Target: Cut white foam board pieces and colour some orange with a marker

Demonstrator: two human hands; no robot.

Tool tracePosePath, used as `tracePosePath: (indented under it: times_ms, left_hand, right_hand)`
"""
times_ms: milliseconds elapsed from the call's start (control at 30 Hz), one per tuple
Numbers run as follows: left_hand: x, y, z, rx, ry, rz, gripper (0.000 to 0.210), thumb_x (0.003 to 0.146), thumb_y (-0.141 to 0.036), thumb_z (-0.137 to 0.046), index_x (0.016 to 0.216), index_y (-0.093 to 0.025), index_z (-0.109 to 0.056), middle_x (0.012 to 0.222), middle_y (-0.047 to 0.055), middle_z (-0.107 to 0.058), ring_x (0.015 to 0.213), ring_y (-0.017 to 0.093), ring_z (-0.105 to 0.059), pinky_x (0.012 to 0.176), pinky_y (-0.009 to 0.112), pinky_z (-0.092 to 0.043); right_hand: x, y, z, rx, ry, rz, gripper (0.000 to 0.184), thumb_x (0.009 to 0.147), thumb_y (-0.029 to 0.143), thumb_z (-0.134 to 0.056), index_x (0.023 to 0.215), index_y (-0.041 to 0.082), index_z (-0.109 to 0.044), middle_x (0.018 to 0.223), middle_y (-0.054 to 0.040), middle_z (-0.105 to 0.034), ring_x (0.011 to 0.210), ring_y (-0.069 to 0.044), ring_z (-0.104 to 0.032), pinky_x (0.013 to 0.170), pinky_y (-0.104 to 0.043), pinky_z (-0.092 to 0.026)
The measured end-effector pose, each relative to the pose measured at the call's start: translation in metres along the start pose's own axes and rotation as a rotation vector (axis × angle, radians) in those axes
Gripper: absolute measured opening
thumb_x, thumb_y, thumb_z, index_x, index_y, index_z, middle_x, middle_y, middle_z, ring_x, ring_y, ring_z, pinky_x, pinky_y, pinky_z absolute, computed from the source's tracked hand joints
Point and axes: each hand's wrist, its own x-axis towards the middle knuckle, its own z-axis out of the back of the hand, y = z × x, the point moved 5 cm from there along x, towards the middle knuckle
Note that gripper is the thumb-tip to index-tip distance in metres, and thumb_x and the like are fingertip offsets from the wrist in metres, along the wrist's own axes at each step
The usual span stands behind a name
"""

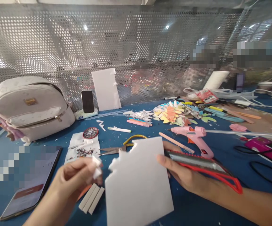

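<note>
Nearest us: white sheet (pixel 139 182), between our hands, long axis pointing away from us, ragged far-left corner facing left hand (pixel 76 175). Right hand (pixel 186 180) nearer, touching sheet's right edge: thumb on face, fingers mostly hidden behind, black-and-red cutter (pixel 197 161) lying along same hand. Left fingers pinched narrow on small white scraps (pixel 97 166), apart from sheet.
</note>
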Motion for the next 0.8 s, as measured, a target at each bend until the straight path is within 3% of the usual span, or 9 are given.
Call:
tracePosePath:
  times_ms: [100,167,300,433,600,667,800]
  left_hand:
    - [0.002,-0.013,0.022,-0.021,-0.269,-0.111,0.044,0.052,-0.058,-0.092,0.069,-0.022,-0.074,0.071,-0.001,-0.067,0.075,0.014,-0.061,0.071,0.015,-0.052]
    - [0.003,-0.015,0.025,-0.024,-0.311,-0.096,0.047,0.051,-0.059,-0.093,0.075,-0.022,-0.076,0.079,0.0,-0.071,0.079,0.014,-0.062,0.072,0.015,-0.053]
    - [0.004,-0.006,0.02,-0.035,-0.285,-0.066,0.049,0.053,-0.056,-0.093,0.082,-0.02,-0.076,0.074,-0.001,-0.066,0.067,0.01,-0.057,0.063,0.014,-0.051]
    - [0.007,0.003,0.019,-0.054,-0.271,-0.082,0.059,0.06,-0.055,-0.09,0.105,-0.023,-0.073,0.072,-0.003,-0.064,0.063,0.008,-0.055,0.06,0.015,-0.051]
    - [0.013,0.011,0.013,-0.013,-0.101,-0.111,0.039,0.075,-0.05,-0.084,0.096,-0.022,-0.067,0.073,-0.001,-0.067,0.068,0.01,-0.061,0.064,0.016,-0.052]
    - [0.013,0.014,0.009,0.006,-0.054,-0.117,0.035,0.077,-0.047,-0.083,0.092,-0.02,-0.066,0.081,0.002,-0.07,0.074,0.012,-0.065,0.065,0.017,-0.053]
    - [0.008,0.016,-0.004,0.015,-0.019,-0.136,0.032,0.077,-0.044,-0.083,0.085,-0.018,-0.066,0.099,0.003,-0.069,0.087,0.016,-0.07,0.068,0.019,-0.056]
  right_hand:
    - [0.001,-0.009,0.016,0.001,-0.131,0.021,0.04,0.096,0.051,-0.058,0.128,0.026,-0.064,0.089,-0.0055,-0.073,0.081,-0.026,-0.067,0.07,-0.034,-0.055]
    - [0.001,-0.011,0.019,-0.032,-0.159,0.021,0.039,0.097,0.05,-0.057,0.127,0.027,-0.064,0.09,-0.0055,-0.074,0.086,-0.028,-0.068,0.076,-0.036,-0.055]
    - [0.002,-0.003,0.009,-0.131,-0.12,-0.008,0.034,0.092,0.05,-0.064,0.117,0.027,-0.066,0.08,-0.0035,-0.07,0.081,-0.026,-0.066,0.073,-0.035,-0.055]
    - [0.006,0.004,0.002,-0.147,-0.189,-0.113,0.031,0.088,0.053,-0.067,0.098,0.024,-0.061,0.077,-0.0002,-0.063,0.068,-0.019,-0.06,0.054,-0.025,-0.049]
    - [0.016,-0.005,0.008,-0.174,-0.239,-0.055,0.036,0.087,0.052,-0.066,0.107,0.024,-0.053,0.068,0.0045,-0.052,0.051,-0.013,-0.046,0.044,-0.021,-0.038]
    - [0.019,-0.007,0.014,-0.281,-0.285,0.059,0.038,0.086,0.049,-0.067,0.111,0.024,-0.052,0.074,0.0034,-0.053,0.054,-0.014,-0.048,0.049,-0.024,-0.044]
    - [0.021,-0.006,0.02,-0.433,-0.337,0.293,0.044,0.089,0.043,-0.067,0.124,0.026,-0.045,0.105,-0.0046,-0.06,0.076,-0.019,-0.06,0.077,-0.036,-0.055]
